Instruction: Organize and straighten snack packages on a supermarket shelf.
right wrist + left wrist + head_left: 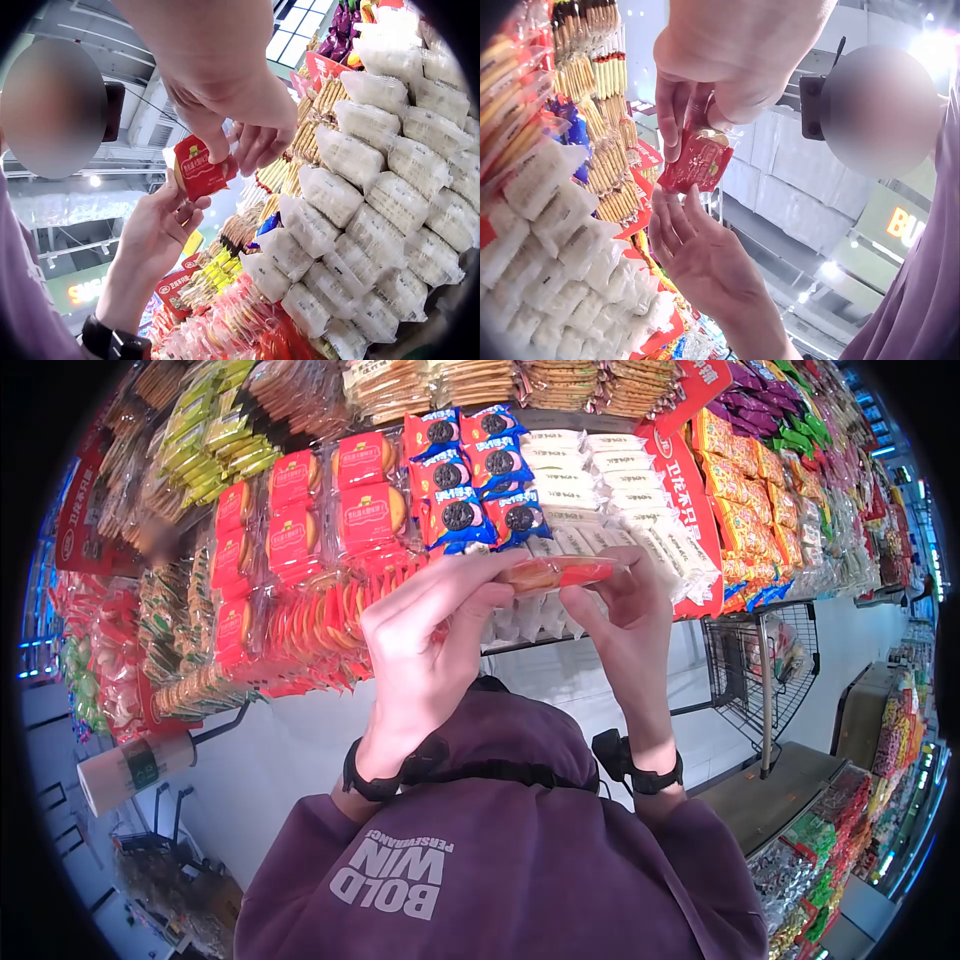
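A red biscuit packet [560, 573] with a clear wrapper is held up between both hands, seen nearly edge-on in the head view. My left hand [425, 635] pinches one end between thumb and fingers. At the other end my right hand [635, 630] pinches it the same way. The left wrist view shows the packet [697, 161] with a pale round biscuit behind its clear part. Light lettering and a small green-yellow emblem mark the packet's red face [201, 166] in the right wrist view. Similar red packets [370, 515] lie on the display just beyond the hands.
Blue cookie packets [460, 515], white wrapped packets [560, 480] and orange snack bags [735, 485] fill the sloping display ahead. A wire shopping cart [765, 670] stands at the right. To the left, a roll of bags [140, 768] sticks out from the display.
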### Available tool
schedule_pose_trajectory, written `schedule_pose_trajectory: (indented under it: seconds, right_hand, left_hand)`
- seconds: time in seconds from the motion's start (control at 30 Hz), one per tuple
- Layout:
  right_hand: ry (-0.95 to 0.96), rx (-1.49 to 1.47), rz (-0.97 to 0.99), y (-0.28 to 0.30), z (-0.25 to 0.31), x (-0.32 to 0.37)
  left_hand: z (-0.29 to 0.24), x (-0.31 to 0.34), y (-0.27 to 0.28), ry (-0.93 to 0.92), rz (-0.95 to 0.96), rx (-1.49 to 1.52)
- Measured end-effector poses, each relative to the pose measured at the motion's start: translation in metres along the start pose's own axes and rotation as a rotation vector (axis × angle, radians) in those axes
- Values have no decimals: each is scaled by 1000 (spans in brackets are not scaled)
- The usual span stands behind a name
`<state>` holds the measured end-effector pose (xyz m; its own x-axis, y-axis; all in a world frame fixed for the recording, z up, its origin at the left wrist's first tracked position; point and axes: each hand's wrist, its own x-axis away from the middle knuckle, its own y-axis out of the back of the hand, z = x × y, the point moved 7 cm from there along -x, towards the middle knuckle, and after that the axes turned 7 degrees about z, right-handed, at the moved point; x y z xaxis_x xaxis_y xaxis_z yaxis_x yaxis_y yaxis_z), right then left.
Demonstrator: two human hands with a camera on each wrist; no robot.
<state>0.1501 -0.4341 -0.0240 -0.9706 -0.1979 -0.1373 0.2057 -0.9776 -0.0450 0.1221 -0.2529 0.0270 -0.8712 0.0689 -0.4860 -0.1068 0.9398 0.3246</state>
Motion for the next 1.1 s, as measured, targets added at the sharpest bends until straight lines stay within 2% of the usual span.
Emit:
schedule_pose_trajectory:
  seconds: [0.1,0.2,0.3,0.33,0.47,0.57,0.6,0.63,0.67,0.77,0.83,0.93,1.03,1.1]
  right_hand:
    - [-27,-21,46,-10,-2,-2]
    - [-80,-96,97,-21,-1,-1]
    - [-99,-163,108,-26,3,-2]
    - [-99,-185,104,-28,4,-3]
    - [-80,-184,111,-35,7,-6]
    - [118,67,106,-37,3,-5]
    - [382,336,72,-42,18,-4]
    - [463,516,127,-49,25,-3]
    - [542,694,182,-59,36,-3]
    - [584,742,287,-79,32,-1]
    - [507,631,276,-85,23,2]
    - [323,440,269,-89,3,7]
    - [310,281,249,-105,-5,1]
    - [217,76,198,-120,-7,-7]
  left_hand:
    - [-3,0,8,19,-45,-73]
    - [11,12,18,295,-135,112]
    - [27,20,21,407,-165,297]
    - [29,22,17,470,-182,478]
    - [35,31,11,480,-53,607]
    - [35,35,17,489,-82,535]
    - [30,35,22,501,-129,465]
    - [27,36,28,514,-175,394]
    - [24,33,33,442,-185,297]
    - [10,31,43,232,-179,-42]
    - [-1,30,43,209,-70,26]
    - [3,28,53,31,-17,82]
    - [16,40,67,72,-4,-15]
    - [24,46,79,71,-64,-30]
